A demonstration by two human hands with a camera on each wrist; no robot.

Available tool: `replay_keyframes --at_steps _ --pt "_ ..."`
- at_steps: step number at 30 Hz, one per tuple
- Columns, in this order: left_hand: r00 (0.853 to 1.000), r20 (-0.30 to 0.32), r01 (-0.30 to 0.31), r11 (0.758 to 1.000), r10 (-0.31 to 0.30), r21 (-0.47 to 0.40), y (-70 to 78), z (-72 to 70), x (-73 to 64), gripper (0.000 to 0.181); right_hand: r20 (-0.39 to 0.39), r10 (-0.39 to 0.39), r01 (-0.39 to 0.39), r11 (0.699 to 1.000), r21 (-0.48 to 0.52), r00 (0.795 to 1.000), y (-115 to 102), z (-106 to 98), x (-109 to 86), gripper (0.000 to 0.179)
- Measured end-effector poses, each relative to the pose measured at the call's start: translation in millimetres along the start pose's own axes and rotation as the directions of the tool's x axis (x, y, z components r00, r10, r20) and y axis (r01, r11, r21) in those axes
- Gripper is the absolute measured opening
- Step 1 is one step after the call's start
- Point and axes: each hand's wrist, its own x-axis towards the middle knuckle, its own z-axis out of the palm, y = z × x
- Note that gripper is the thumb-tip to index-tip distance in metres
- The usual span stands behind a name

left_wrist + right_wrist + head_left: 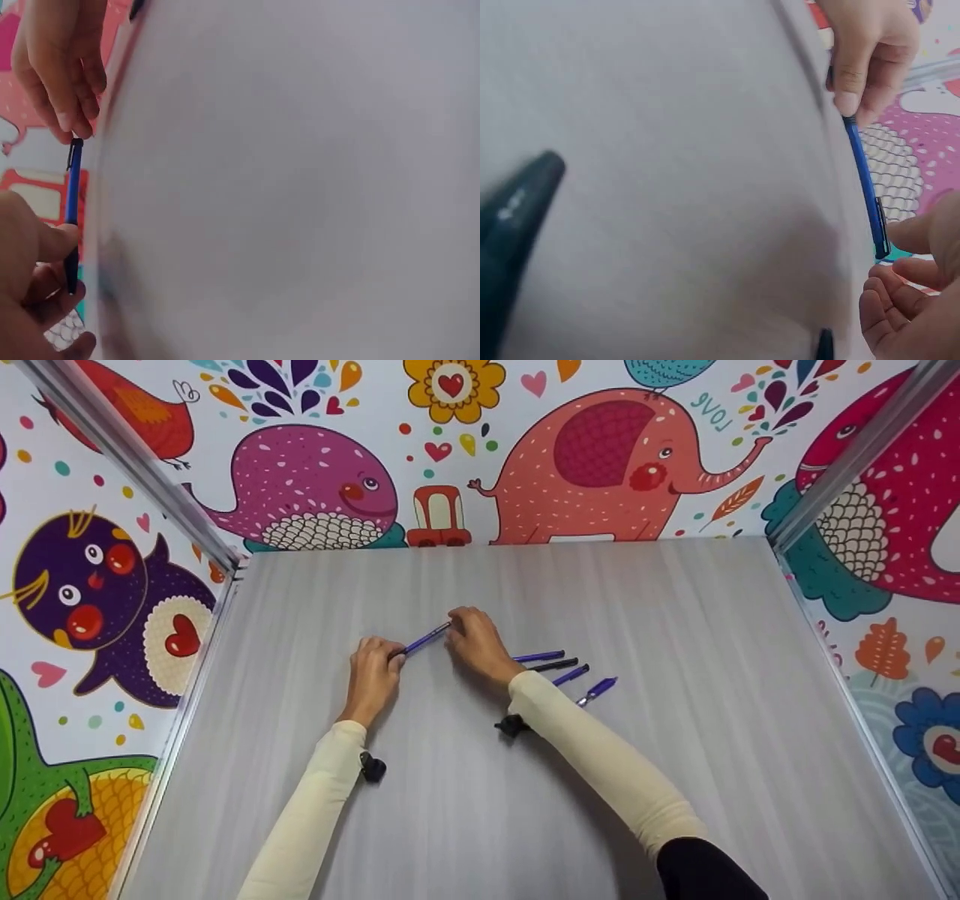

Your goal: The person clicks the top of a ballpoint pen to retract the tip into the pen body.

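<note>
A blue pen (426,639) with a dark tip and a clip is held slantwise above the table. My left hand (373,675) pinches its dark tip end between thumb and fingers, as the left wrist view shows with the pen (73,187). At the clip end is my right hand (480,645), its thumb and fingertips close beside the pen's end (882,251) with a gap between them. Whether they touch it is hard to tell. Right of that hand lie a blue pen (547,656), a black pen (559,664) and another blue pen (574,673), partly hidden by the wrist.
A purple-blue pen with a silvery part (600,688) lies apart at the right, by the right sleeve. The grey wood-grain table (300,585) is bordered by metal rails (180,712) and walls with cartoon animals. A blurred dark pen-like object (517,225) is close to the right wrist camera.
</note>
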Motion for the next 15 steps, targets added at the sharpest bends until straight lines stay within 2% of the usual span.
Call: replay_keyframes --at_steps 4,7,15 --pt "1.0 0.019 0.005 0.999 -0.004 -0.033 27.0 -4.9 -1.5 0.008 -0.063 -0.01 0.015 0.996 0.091 0.998 -2 -16 -12.7 0.026" --pt "1.0 0.03 0.0 0.999 0.001 -0.04 45.9 -7.3 -3.8 0.008 -0.099 0.011 0.002 0.991 0.135 0.995 -2 -28 -25.5 0.022" --pt "0.996 0.091 0.011 0.994 -0.001 -0.11 77.4 -0.6 -13.3 0.01 -0.142 0.1 -0.069 0.975 0.209 0.985 4 -55 -59.8 0.014"
